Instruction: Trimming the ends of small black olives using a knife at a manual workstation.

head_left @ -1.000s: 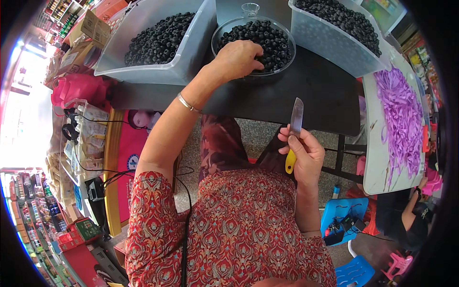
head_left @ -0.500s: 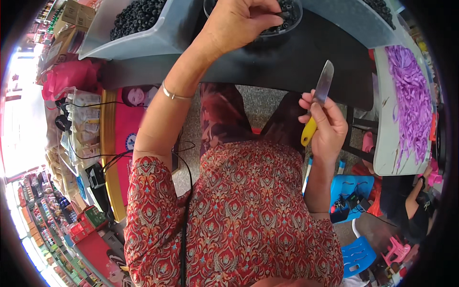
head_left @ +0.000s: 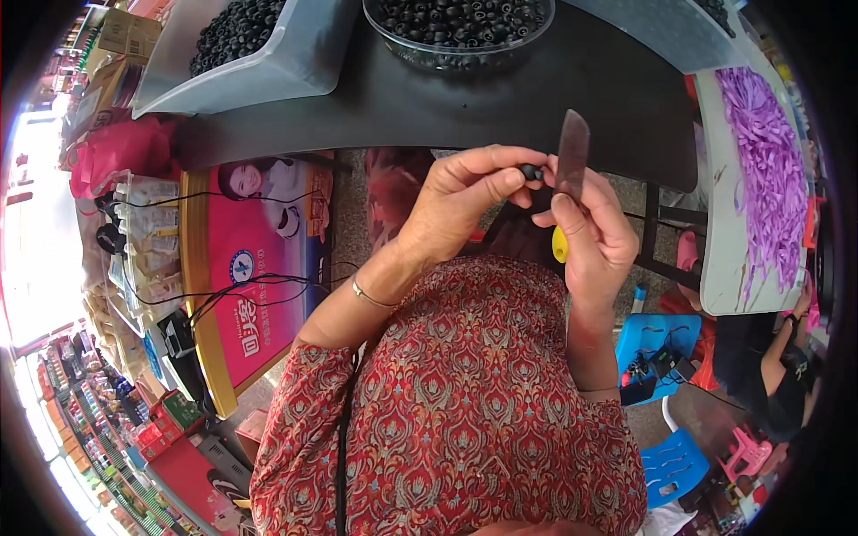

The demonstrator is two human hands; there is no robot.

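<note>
Between the thumb and forefinger of my left hand (head_left: 465, 201) is a small round black bead-like piece (head_left: 531, 171). My right hand (head_left: 597, 237) is wrapped round a knife with a yellow handle (head_left: 560, 244), its blade (head_left: 574, 152) pointing up and away from me. Both hands are close together in front of my body, near the table's edge, the piece just left of the blade. Beyond them on the dark table stands a clear round bowl (head_left: 458, 55) full of similar black pieces, several with pale-rimmed holes.
A translucent bin (head_left: 308, 54) of black pieces stands at the far left of the dark table (head_left: 402, 112), another bin (head_left: 652, 36) at the far right. Purple strips (head_left: 769, 188) cover a pale side table. Blue stools (head_left: 666, 335) and loose black cables (head_left: 259, 295) lie lower down.
My left hand has come back from the bowl with a black piece and now meets the right hand. The knife has shifted slightly left, its blade more upright.
</note>
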